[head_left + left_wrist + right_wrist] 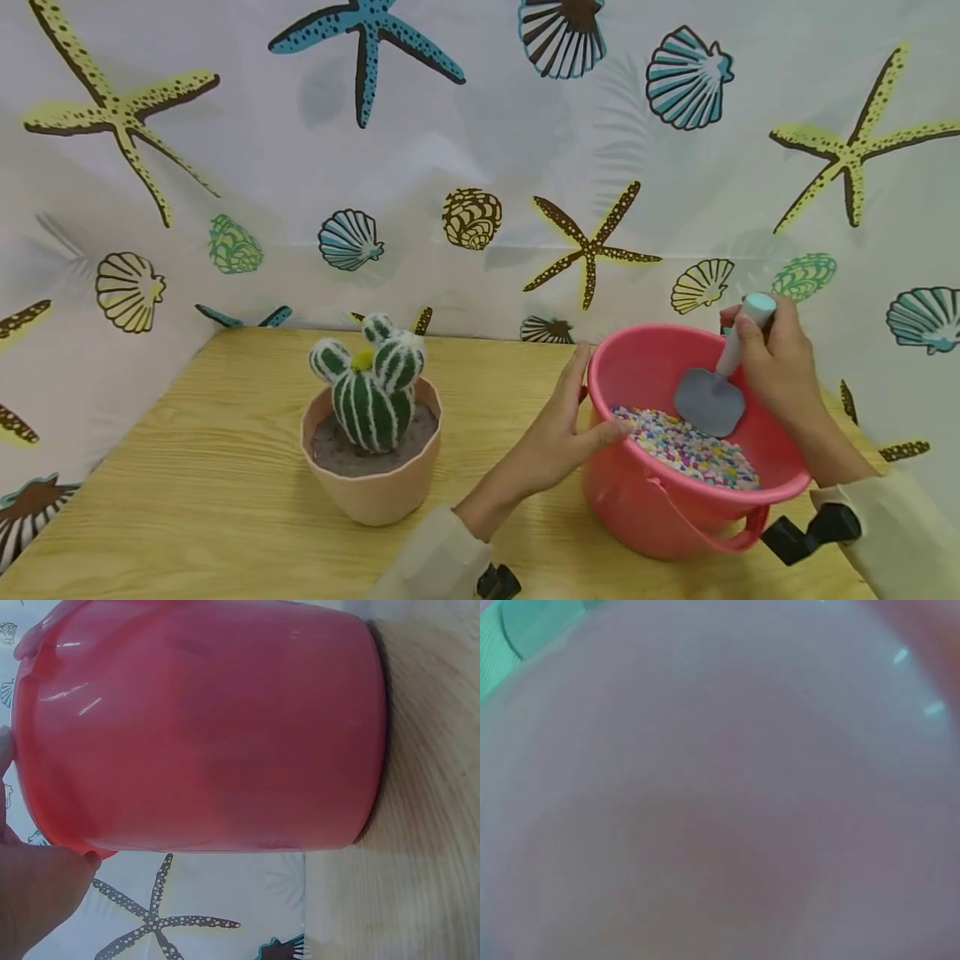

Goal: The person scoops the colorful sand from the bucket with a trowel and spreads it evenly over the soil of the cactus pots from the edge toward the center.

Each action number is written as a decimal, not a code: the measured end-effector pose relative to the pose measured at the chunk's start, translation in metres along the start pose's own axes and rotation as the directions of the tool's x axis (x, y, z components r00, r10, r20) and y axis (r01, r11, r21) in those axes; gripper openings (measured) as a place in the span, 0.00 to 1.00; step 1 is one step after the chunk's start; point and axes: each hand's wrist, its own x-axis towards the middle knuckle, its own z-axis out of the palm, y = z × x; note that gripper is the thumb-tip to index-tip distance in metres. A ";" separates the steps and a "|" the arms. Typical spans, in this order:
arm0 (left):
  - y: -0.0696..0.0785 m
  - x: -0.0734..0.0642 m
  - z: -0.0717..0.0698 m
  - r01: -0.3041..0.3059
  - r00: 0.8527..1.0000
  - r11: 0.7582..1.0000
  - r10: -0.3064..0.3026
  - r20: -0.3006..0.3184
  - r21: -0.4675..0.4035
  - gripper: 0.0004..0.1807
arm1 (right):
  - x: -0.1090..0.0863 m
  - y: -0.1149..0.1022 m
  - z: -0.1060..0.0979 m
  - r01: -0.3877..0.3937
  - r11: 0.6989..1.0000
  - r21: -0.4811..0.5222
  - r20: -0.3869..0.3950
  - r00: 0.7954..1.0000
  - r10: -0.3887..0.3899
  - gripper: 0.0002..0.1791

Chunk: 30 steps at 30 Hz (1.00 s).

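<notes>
A pink bucket (pixel 660 525) stands on the table at the right, with many small multicolored beads (pixel 686 450) inside. My left hand (pixel 551 429) holds its left rim, the thumb lying at the front edge and the other fingers along the outer side; the left wrist view shows the bucket's smooth wall (pixel 225 727) close up. Over the bucket's far right side, my right hand (pixel 783 358) grips the pale handle of a small trowel (pixel 708 402). Its grey blade points down, and the tip overlaps the beads. A pale blur fills most of the right wrist view.
A plush cactus (pixel 372 408) with white stripes and a yellow flower sits in a peach pot (pixel 375 500) left of the bucket. The bucket's thin handle (pixel 686 521) hangs at its front. Behind the wooden table (pixel 187 467) hangs a sea-patterned cloth (pixel 450 150).
</notes>
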 end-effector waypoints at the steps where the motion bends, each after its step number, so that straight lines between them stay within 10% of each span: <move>1: 0.001 -0.001 -0.001 0.006 1.000 1.000 -0.006 -0.003 0.006 0.54 | 0.000 0.000 0.000 0.015 1.000 0.009 0.007 1.000 -0.015 0.20; 30: 0.003 0.005 0.005 0.019 1.000 0.979 -0.015 -0.020 0.203 0.63 | 0.006 -0.002 0.005 -0.302 0.953 0.022 0.106 0.949 0.298 0.24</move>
